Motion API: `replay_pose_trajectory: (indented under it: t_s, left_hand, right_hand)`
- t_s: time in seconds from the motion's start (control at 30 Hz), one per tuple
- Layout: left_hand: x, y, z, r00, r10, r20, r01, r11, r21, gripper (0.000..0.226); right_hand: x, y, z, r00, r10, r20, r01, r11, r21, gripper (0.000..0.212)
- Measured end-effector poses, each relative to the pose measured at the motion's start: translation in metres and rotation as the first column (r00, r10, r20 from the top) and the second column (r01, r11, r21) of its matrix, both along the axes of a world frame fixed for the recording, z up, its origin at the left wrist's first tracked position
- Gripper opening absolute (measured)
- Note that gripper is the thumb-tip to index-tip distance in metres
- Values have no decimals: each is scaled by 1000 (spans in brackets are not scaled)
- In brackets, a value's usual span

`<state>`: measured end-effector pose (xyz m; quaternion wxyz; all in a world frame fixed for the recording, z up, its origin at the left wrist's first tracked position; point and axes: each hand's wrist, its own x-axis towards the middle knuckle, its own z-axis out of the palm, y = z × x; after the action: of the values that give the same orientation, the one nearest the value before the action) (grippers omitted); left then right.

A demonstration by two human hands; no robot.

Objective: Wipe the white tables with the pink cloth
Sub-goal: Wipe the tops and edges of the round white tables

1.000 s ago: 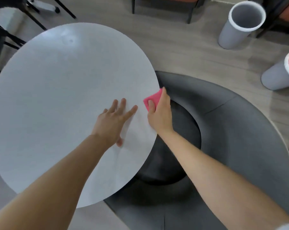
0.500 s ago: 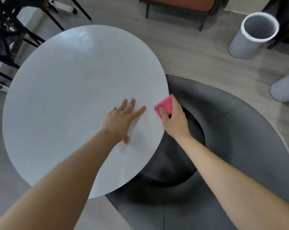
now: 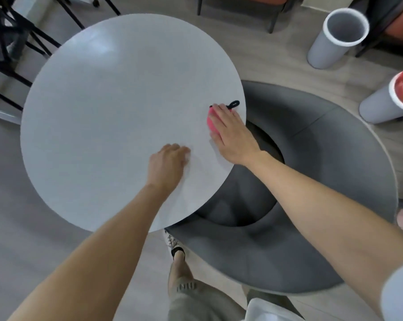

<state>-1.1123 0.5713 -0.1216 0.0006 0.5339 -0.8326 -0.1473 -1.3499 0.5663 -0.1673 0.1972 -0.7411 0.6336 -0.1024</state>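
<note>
- The right hand (image 3: 229, 129) lies flat, fingers straight and close together, palm pressing down on the pink cloth (image 3: 210, 123) at the right of centre in the frame.
- The left hand (image 3: 167, 163) sits at mid-frame, knuckles up and fingers curled under, resting on the table with nothing in it; its fingertips are blurred.
- The two hands are near each other but apart.
- The pink cloth is mostly hidden under the right hand: a bright pink edge shows along the hand's left side, and a small black loop (image 3: 234, 104) sticks out past the fingertips. It lies on the tabletop, just inside the right rim.
- The white table (image 3: 108, 107) is round, with a plain matte top and a soft glare patch toward its upper part.
- A small dark mark on the person's shorts (image 3: 186, 286), at the bottom centre, looks like lettering but is too blurred to read.
- A white laced shoe (image 3: 172, 241) shows just below the table's lower edge.
- A grey round armchair (image 3: 323, 205) fills the right half, partly under the table's rim.
- Two grey cylindrical bins stand on the floor: one at upper right (image 3: 327, 49), one at the right edge with a red lining (image 3: 378, 107).
- Black stand legs (image 3: 8, 35) cross the upper left corner.
</note>
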Motion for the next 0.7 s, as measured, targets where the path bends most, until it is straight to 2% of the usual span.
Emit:
replay_pose_trajectory:
  t_s: [0.07, 0.17, 0.33, 0.5, 0.6, 0.7]
  left_hand:
    - [32, 31, -11, 999, -19, -39, 17, 998, -56, 6]
    - [85, 49, -18, 998, -41, -37, 39, 998, -43, 11]
    - [167, 28, -14, 1000, 12, -19, -13, 998, -56, 8]
    - [242, 5, -14, 996, 85, 2, -85, 994, -69, 11]
    - [290, 1, -13, 986, 164, 13, -163, 985, -48, 20]
    - [337, 4, -8, 959, 282, 25, -281, 959, -34, 22]
  right_hand:
    - [16, -19, 1, 997, -66, 45, 66, 998, -10, 65]
    - [46, -32, -1, 985, -145, 97, 148, 989, -14, 62]
    - [129, 39, -13, 992, -63, 110, 76, 990, -121, 56]
    - [191, 90, -15, 996, -27, 85, 42, 984, -173, 62]
    - [241, 87, -16, 987, 150, 63, -135, 972, -190, 58]
    - [303, 65, -18, 932, 348, 99, -326, 927, -188, 54]
